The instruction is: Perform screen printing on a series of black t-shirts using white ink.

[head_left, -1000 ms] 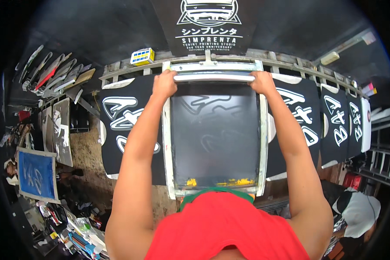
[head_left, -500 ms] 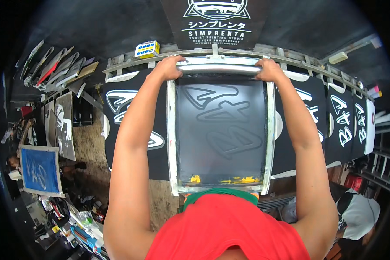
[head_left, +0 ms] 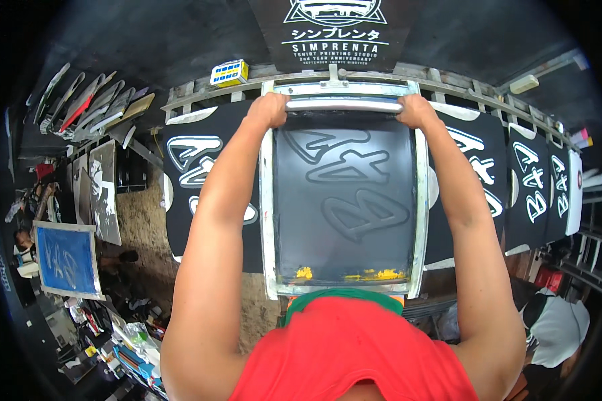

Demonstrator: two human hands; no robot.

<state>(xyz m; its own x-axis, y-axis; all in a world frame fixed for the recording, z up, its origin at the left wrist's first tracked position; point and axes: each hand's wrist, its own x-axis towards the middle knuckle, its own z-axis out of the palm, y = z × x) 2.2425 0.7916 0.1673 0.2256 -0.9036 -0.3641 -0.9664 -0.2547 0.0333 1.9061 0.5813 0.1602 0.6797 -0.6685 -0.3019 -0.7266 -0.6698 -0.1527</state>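
A long silvery squeegee [head_left: 344, 105] lies crosswise at the far end of a screen printing frame [head_left: 419, 200]. My left hand [head_left: 271, 109] is wrapped round its left end and my right hand [head_left: 416, 111] round its right end. Both arms reach straight out. Within the pale frame the dark mesh [head_left: 294, 220] shows the faint outline of large letters, with yellow smears near its close edge. A metal clamp [head_left: 334, 79] sits at the frame's far side. The squeegee's blade edge is hidden.
Black printed shirts with white lettering lie either side: one shirt [head_left: 187, 134] left, several right, including a far shirt [head_left: 528, 174]. A yellow-and-white box [head_left: 229, 73] rests on the back rail [head_left: 441, 85]. Another blue-meshed screen [head_left: 63, 260] stands at left. A grey cloth bundle [head_left: 558, 331] is at lower right.
My hands and the squeegee have shifted slightly nearer to me along the screen, and the squeegee's tilt looks changed. The whole view has moved a little.
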